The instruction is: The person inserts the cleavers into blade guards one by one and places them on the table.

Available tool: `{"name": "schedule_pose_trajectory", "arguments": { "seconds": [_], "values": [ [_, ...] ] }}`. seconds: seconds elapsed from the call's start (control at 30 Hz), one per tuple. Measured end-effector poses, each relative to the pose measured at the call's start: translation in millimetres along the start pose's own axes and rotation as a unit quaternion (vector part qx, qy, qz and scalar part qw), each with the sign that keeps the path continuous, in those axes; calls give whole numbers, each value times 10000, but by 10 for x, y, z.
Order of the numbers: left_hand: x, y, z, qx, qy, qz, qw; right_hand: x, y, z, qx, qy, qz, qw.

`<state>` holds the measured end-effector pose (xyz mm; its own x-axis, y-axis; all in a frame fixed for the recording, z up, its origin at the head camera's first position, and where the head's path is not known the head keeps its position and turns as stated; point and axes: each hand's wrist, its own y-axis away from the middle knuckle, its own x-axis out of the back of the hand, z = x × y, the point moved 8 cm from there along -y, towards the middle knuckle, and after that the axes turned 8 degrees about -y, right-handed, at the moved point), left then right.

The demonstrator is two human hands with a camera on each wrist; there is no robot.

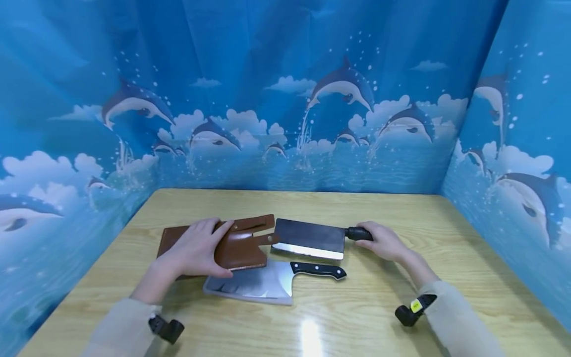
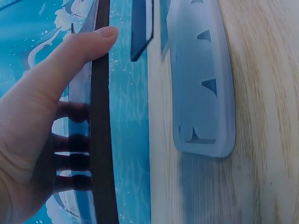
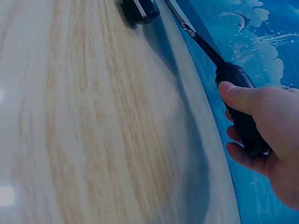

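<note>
My left hand [image 1: 198,250] grips a brown leather knife sheath [image 1: 241,254], its thumb along the near edge and its fingers on the far side. Two strap ends of the sheath stick out to the right. The right hand [image 1: 381,240] holds a dark-bladed cleaver [image 1: 310,237] by its black handle [image 3: 243,119], with the blade toward the sheath and its end right at the straps. In front lies a second cleaver [image 1: 285,280] with a black riveted handle. A clear plastic blade guard [image 2: 203,93] covers its blade, which the sheath partly overlaps in the head view.
The wooden table [image 1: 357,317] carries these things. Blue dolphin-print curtains [image 1: 267,99] stand along its back and both sides. Small black cameras [image 1: 166,328] are strapped to both wrists.
</note>
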<state>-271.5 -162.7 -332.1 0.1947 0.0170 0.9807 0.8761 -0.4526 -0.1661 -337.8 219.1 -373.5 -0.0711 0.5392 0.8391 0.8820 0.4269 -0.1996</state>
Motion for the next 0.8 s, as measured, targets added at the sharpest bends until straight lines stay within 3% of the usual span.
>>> {"name": "schedule_pose_trajectory", "arguments": {
  "seconds": [0.33,0.8],
  "values": [
    [-21,-72,54,-14,-14,-21,10000,218,147,-45,138,-192,251,9994],
    [-108,-134,141,-268,-176,124,9994,290,201,-299,683,-75,275,9973]
  ]
}}
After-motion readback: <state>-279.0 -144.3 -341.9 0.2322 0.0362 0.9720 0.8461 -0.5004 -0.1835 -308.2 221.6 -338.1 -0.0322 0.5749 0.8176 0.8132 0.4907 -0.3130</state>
